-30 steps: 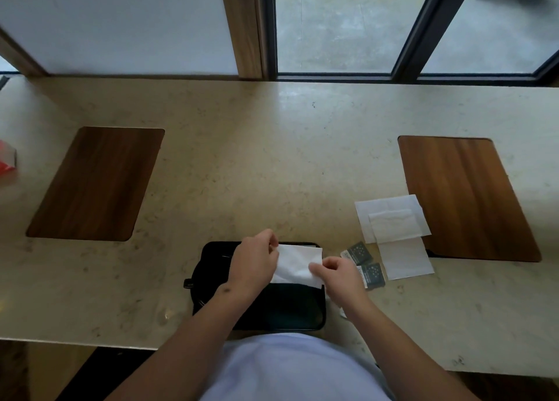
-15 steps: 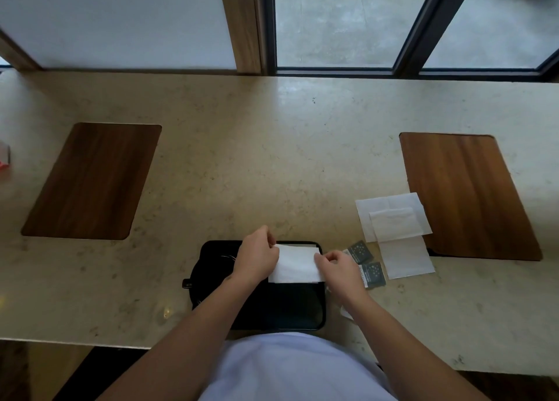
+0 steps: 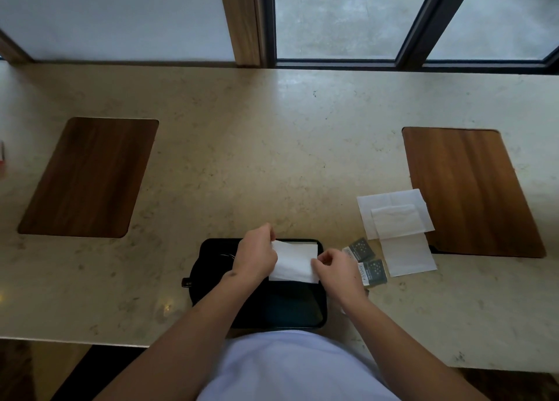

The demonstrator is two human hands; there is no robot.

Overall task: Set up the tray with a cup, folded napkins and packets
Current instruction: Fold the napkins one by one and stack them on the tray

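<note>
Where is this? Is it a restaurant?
Maybe a café or hotel dining counter. A long stone counter runs below big windows, with wooden placemats at two seats and a black tray being set.

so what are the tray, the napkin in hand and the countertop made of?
Tray: glossy black, probably plastic or lacquer; faint reflections.
Napkin: thin white matte paper, bending between both hands.
Countertop: polished beige stone or composite; mottled veining and sheen.

Black tray (image 3: 272, 310) near edge; white folded napkin (image 3: 295, 261) over its far part; 2 dark packets (image 3: 367, 263) just right; 2 flat napkins (image 3: 399, 234) further right.
</note>
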